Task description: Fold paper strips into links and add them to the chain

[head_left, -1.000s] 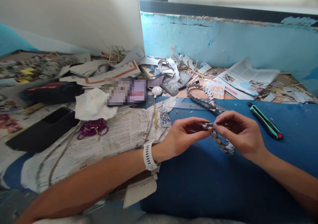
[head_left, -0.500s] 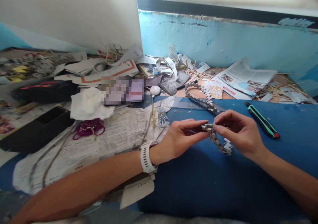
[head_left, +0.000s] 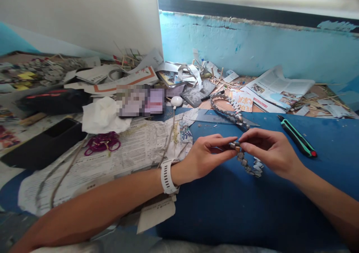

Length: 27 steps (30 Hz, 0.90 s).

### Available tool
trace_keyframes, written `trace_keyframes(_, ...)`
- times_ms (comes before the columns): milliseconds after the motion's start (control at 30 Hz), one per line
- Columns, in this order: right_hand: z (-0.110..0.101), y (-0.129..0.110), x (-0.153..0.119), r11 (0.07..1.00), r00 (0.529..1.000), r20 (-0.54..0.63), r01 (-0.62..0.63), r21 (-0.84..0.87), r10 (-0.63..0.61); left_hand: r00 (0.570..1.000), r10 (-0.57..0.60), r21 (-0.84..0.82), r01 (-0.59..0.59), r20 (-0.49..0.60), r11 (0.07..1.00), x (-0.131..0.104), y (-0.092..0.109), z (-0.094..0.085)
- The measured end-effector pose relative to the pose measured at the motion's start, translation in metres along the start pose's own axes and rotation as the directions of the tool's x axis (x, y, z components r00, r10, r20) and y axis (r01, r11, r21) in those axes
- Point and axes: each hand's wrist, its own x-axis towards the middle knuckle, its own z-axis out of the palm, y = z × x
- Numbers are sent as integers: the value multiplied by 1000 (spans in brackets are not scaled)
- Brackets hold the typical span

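A zigzag chain of folded paper (head_left: 248, 166), grey and white, hangs in a loop beneath my fingers. Its farther stretch curves back over the blue mat (head_left: 218, 212) toward the wall. My left hand (head_left: 206, 154), with a white watch (head_left: 167, 176) at the wrist, pinches the chain's end between thumb and fingers. From the other side my right hand (head_left: 273, 150) is closed on the same end, its thumb and index fingertip pressed together there. The fingertips partly hide the links being held.
A black and green utility knife (head_left: 298, 136) lies right of my right hand. Behind the chain is a clear set square (head_left: 202, 116). Newspaper (head_left: 140, 141), purple cord (head_left: 103, 142), a crumpled tissue (head_left: 102, 114) and a black case (head_left: 42, 142) spread leftward. Paper scraps and thin sticks line the wall.
My right fingers have drawn closer together over the chain's end, and the end sits slightly lower. The whole view has shifted a little, with the objects appearing slightly farther right.
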Motion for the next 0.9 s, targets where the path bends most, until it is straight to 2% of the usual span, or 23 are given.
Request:
trace_keyframes(200, -3, -5, 0, 999, 999, 48, -22, -23, 23, 998, 56, 61, -56, 11, 997, -4, -2, 0)
trace_keyframes(433, -8, -8, 3, 990, 987, 113, -123, 75, 114, 996, 79, 79, -81, 34, 994, -5, -2, 2)
trace_keyframes(767, -11, -13, 3, 984, 984, 112, -152, 89, 142, 991, 93, 104, -103, 92, 989, -6, 1, 2)
trace_keyframes(900, -6, -12, 2, 991, 994, 55, -97, 91, 92, 990, 110, 95, -119, 91, 988, -6, 1, 1)
